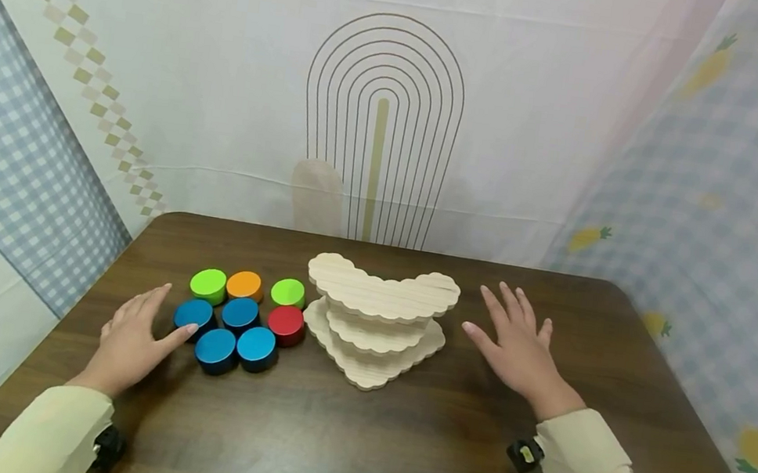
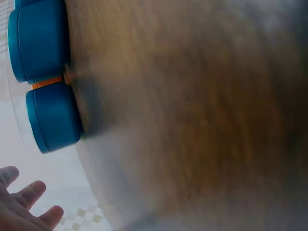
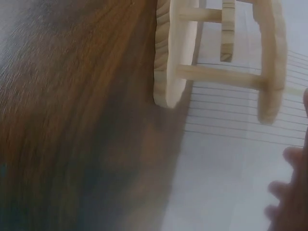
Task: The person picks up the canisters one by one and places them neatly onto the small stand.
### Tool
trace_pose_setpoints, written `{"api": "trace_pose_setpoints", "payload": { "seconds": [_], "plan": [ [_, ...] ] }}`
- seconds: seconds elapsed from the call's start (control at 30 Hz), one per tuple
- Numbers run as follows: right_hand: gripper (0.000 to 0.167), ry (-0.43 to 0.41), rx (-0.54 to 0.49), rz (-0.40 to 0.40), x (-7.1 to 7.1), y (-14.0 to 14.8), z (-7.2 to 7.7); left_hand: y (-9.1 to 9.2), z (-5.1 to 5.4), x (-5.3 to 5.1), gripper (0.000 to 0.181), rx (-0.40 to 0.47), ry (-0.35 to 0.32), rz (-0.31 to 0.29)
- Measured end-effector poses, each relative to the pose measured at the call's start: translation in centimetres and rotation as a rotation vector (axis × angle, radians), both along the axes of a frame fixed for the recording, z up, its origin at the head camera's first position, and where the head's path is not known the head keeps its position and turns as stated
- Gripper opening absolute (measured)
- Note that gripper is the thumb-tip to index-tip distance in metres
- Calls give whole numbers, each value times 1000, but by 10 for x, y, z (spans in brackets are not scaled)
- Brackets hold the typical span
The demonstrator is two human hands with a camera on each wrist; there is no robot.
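Observation:
In the head view my left hand (image 1: 134, 339) is spread at the left side of the table, its fingers holding nothing. Its thumb tip overlaps the lower edge of a blue round block (image 1: 193, 312); whether they touch I cannot tell. My right hand (image 1: 520, 350), fingers spread, hovers right of a pale wooden stand (image 1: 382, 296), apart from it. The stand has scalloped tiers, joined by dowels (image 3: 219, 77) in the right wrist view. Several blue blocks (image 2: 52, 115), two green ones (image 1: 208, 284), an orange one (image 1: 244, 285) and a red one (image 1: 286, 324) cluster left of the stand.
The dark brown wooden table (image 1: 339, 445) has rounded far corners. A white curtain (image 1: 240, 93) with printed arches hangs behind it, and checked cloth (image 1: 724, 255) hangs at the right. A black strap device (image 1: 526, 454) sits at my right wrist, another (image 1: 108, 448) at my left.

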State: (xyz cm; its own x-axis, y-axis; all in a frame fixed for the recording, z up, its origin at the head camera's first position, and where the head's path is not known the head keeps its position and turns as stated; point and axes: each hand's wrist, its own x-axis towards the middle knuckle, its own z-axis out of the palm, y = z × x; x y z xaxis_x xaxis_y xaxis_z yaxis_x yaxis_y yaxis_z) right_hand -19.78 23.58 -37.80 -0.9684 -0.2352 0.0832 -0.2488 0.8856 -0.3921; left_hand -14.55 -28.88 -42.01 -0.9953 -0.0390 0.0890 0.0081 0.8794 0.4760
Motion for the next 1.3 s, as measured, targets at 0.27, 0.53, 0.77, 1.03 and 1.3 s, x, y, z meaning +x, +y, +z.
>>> {"api": "trace_pose_setpoints", "payload": {
  "seconds": [0.27, 0.53, 0.77, 1.03, 1.3],
  "plan": [
    [65, 43, -127, 19, -17, -11, -11, -1, -4, -4, 86, 80, -48, 16],
    [59, 36, -220, -2, -30, -22, -16, 0, -6, -8, 86, 126, -75, -3],
    [52, 52, -330, -11, -38, -37, -20, 1, -9, -13, 90, 158, -120, 6],
    [46, 75, -437, 9, -44, -45, -28, -2, -11, -17, 88, 177, -130, 0],
    [47, 62, -457, 7, -46, -47, -34, -6, -12, -22, 86, 156, -175, -18]
  ]
}}
